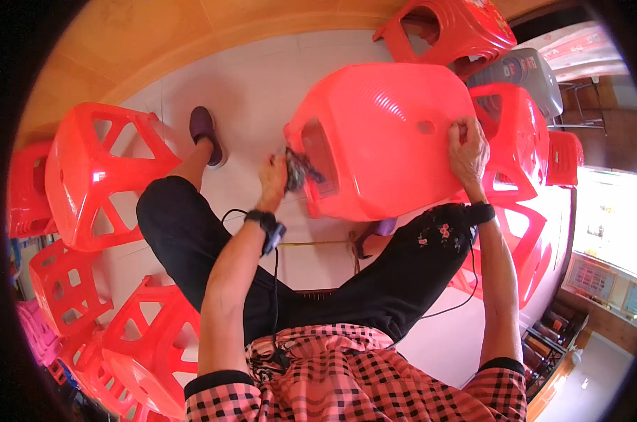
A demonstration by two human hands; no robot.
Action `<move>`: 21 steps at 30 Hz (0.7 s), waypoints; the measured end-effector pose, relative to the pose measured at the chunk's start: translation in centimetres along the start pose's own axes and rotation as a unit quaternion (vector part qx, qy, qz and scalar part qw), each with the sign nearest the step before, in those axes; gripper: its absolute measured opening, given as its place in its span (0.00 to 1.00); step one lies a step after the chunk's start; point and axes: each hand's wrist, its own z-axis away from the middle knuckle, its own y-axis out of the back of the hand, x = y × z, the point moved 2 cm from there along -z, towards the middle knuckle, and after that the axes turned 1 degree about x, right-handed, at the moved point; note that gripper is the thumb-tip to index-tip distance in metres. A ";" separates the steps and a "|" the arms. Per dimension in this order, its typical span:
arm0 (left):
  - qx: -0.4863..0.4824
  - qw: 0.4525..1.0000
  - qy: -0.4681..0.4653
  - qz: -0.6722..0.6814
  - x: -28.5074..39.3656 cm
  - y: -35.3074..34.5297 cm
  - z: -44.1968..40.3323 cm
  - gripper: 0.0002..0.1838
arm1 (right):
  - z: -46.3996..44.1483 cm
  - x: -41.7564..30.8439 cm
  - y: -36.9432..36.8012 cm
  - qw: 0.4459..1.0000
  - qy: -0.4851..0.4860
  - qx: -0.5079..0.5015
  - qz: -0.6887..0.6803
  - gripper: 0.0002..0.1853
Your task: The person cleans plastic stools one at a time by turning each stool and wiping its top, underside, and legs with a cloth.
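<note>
A red plastic stool is in front of me, tilted so its round-holed seat faces up toward me. My left hand is closed on a crumpled dark cloth, which lies against the stool's open side at the left. The cloth is a little blurred. On the opposite side, my right hand has its fingers curled on the stool's seat edge. What supports the stool from below is hidden.
Red stools stand close on my left, with several more behind. At the right are further red stools and a grey stool. Another red stool is by the far wall. Cables hang from my wrists.
</note>
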 end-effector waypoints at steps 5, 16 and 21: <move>-0.003 0.999 0.006 0.041 -1.2 -2.1 -11.1 0.20 | 0.0 -0.3 0.1 1.000 -0.020 -0.021 0.010 0.05; -0.024 0.996 -0.022 0.080 -6.9 -4.2 -5.6 0.18 | 0.2 -0.1 -0.2 1.000 -0.014 -0.021 -0.012 0.04; -0.035 0.996 0.029 0.072 -10.3 -3.1 3.6 0.17 | 0.0 0.1 -0.2 1.000 -0.016 -0.025 -0.007 0.04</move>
